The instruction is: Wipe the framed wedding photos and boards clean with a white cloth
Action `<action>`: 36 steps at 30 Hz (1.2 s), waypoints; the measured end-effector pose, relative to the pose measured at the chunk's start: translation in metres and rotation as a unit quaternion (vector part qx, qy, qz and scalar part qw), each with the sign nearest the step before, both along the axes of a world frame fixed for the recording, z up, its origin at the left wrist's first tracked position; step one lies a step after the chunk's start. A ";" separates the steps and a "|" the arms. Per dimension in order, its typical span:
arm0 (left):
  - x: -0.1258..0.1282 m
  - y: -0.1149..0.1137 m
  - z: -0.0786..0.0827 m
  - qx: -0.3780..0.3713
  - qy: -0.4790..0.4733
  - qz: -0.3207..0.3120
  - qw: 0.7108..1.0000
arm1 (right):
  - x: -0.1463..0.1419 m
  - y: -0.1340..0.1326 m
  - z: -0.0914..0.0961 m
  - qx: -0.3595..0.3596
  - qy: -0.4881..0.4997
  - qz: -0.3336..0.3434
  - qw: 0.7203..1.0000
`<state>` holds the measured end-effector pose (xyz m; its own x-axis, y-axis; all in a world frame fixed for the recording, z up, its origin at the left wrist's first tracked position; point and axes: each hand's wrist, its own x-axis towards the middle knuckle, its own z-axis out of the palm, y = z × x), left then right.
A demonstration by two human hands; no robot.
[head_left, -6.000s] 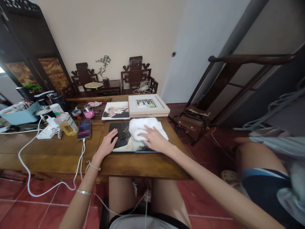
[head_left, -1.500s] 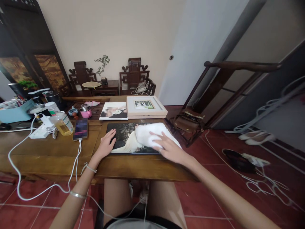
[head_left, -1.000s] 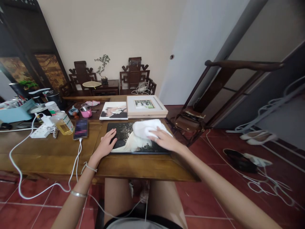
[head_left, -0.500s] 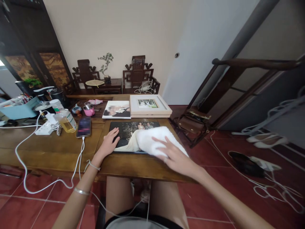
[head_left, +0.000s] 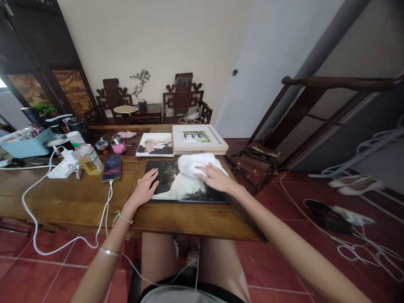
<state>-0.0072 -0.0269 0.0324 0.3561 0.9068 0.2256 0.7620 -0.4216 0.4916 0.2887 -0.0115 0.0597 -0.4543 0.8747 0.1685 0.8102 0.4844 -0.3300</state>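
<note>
A wedding photo panel lies flat on the wooden table in front of me. My left hand rests on its left edge with the fingers stretched out. On the panel's upper right part is a folded white towel, pressed down under my right hand. The fingers of that hand are bent into the towel, which covers the top of the picture. Below the towel the pale dress and a dark lower right corner show.
Behind the panel lie a smaller photo and a pale picture frame. To the left are a phone on a white cable, a bottle of yellow liquid, a pink cup and a power strip. A wooden chair stands right.
My right hand has slid the towel away from me and a little left over the panel, uncovering its lower right part. My left hand has stayed in place.
</note>
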 end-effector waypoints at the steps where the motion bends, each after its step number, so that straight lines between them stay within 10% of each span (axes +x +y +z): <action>1: 0.000 0.000 0.000 0.001 -0.002 0.000 1.000 | -0.002 0.014 0.000 0.005 -0.002 -0.007 1.000; 6: 0.000 0.001 -0.002 0.003 -0.013 0.009 1.000 | -0.010 0.025 -0.003 0.032 -0.023 -0.009 0.999; 18: 0.002 0.001 -0.005 0.016 -0.022 0.009 1.000 | -0.003 -0.130 0.003 0.009 -0.026 0.114 0.993; 30: 0.001 0.000 0.000 0.004 -0.013 0.006 1.000 | -0.030 0.029 0.007 0.022 -0.023 0.005 0.999; 36: 0.001 0.001 -0.003 0.004 -0.027 0.014 1.000 | -0.039 -0.009 0.002 0.028 -0.029 0.033 0.999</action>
<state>-0.0058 -0.0261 0.0293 0.3177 0.9142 0.2515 0.7462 -0.4047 0.5286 0.2495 -0.0205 0.0618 -0.5218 0.8322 0.1876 0.7926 0.5543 -0.2541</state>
